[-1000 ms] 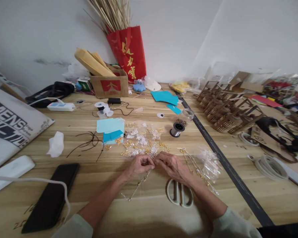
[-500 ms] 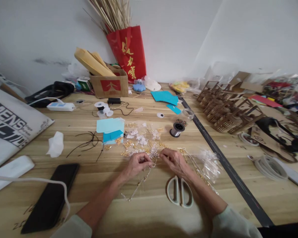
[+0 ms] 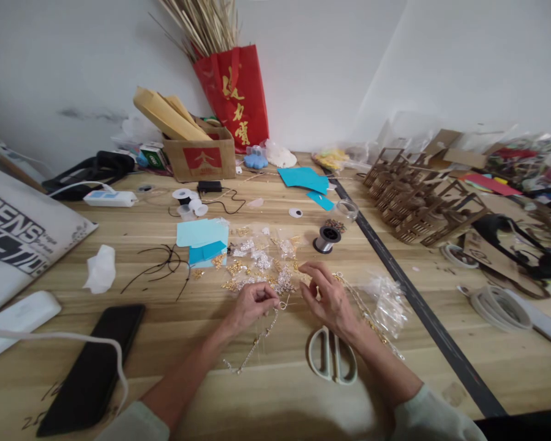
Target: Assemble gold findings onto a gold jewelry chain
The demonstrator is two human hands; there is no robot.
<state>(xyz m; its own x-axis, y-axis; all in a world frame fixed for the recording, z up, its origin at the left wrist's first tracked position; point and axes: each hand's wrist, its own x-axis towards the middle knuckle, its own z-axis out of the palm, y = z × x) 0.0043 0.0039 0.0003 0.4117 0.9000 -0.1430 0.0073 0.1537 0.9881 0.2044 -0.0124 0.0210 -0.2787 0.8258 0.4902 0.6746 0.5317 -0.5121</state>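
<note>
Between the thumb and fingers of my left hand is the end of a beaded chain, with a small ring and thin thread at the pinch. The chain curves down onto the table. My right hand hovers to the right, thumb and fingers apart, with nothing visible between them. Just beyond both hands lie small silver beads and gold beads, some on clear plastic. White-handled scissors rest beneath my right wrist. Another beaded chain lies to the right of that hand.
A spool of thin wire stands beyond my right hand. Crumpled clear bags lie to the right. Blue cards, black cords and a phone are on the left. Brown lattice baskets stand at the back right.
My right hand has opened, its fingers spreading away from the ring and thread. My left hand keeps its pinch in nearly the same place. The view has shifted slightly.
</note>
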